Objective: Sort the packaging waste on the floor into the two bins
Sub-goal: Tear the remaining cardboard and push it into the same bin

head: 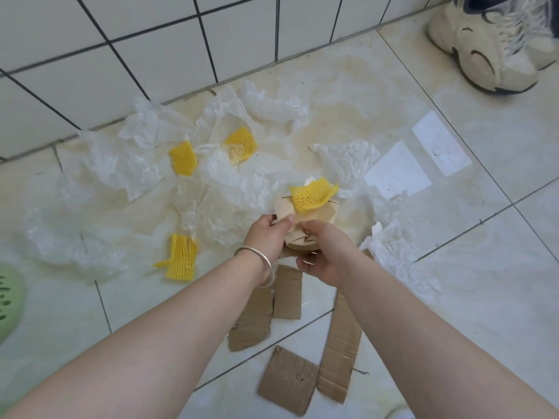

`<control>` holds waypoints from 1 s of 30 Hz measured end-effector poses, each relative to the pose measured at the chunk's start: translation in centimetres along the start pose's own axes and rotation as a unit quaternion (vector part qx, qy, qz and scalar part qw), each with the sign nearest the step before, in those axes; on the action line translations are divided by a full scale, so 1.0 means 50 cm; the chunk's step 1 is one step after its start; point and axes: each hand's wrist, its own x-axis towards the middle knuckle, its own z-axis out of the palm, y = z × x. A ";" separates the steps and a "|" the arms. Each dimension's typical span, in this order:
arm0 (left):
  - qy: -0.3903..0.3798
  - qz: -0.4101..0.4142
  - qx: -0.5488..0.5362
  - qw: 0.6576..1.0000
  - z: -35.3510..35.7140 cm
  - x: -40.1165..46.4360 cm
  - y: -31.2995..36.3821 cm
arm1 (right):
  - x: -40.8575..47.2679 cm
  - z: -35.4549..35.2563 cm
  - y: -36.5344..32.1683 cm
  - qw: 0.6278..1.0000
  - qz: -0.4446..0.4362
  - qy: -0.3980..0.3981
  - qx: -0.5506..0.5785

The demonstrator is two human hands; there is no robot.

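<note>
My left hand [267,237] and my right hand [325,252] both grip a crumpled wad of brown paper [304,219] just above the floor. A yellow foam net [313,195] lies on top of that wad. More yellow foam nets lie on the floor at the left [180,258], further back [183,158] and in the middle [242,143]. Thin clear plastic sheets [121,164] are strewn around them. Brown cardboard strips [287,293] and a flat cardboard piece [289,379] lie under my forearms. White crumpled paper [393,255] lies to the right.
A green bin's edge [9,303] shows at the far left. A white tiled wall [136,40] runs along the back. A pale sneaker [496,40] stands at the top right. Bare floor tiles [499,237] spread out on the right.
</note>
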 end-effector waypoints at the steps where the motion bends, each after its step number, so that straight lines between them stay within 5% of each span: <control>1: -0.002 0.002 0.012 1.000 -0.006 -0.002 0.004 | -0.001 0.004 0.003 1.000 0.011 -0.009 0.012; 12: -0.068 0.047 0.248 0.965 -0.119 -0.048 0.022 | -0.011 0.031 0.082 0.992 0.069 -0.067 0.080; 18: -0.027 0.082 0.435 0.896 -0.145 -0.072 0.004 | -0.032 0.039 0.111 0.994 -0.008 -0.106 -0.027; 24: 0.080 0.047 0.287 0.953 -0.207 -0.060 -0.046 | -0.039 -0.011 0.113 0.982 -0.075 0.163 0.058; 30: 0.086 -0.039 0.242 0.966 -0.231 -0.064 -0.124 | -0.026 -0.001 0.188 0.942 -0.121 0.240 -0.202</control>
